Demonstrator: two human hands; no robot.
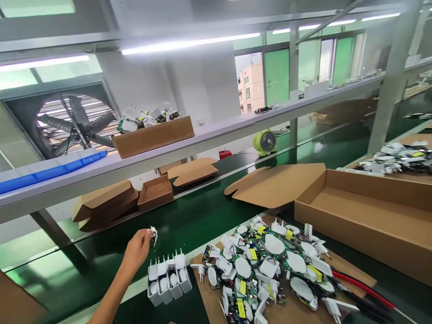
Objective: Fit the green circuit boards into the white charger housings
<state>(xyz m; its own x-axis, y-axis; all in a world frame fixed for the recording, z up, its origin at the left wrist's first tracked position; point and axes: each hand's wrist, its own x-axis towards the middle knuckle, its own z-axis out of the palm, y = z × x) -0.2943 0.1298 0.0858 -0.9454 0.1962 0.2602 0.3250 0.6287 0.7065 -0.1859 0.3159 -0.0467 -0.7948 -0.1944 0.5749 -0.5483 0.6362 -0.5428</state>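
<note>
Over the green belt, my left hand (137, 247) is raised with its fingers pinched on a small circuit board with white parts (153, 236); the fingers partly cover it. Just right of and below this hand stands a row of several white plug-adapter housings (168, 283), with pins pointing up and pieces set in their tops. Farther right, a heap of small circuit boards (249, 265) with white discs, yellow parts and plug pieces lies on a cardboard sheet (205, 294). My right hand is out of view.
A red-and-black-handled tool (364, 288) lies at the heap's right side. Behind it stands an open cardboard box (357, 225). A shelf (222, 135) crosses above the green belt (199, 216), carrying a box of boards (155, 137). A small green fan (265, 141) sits farther back.
</note>
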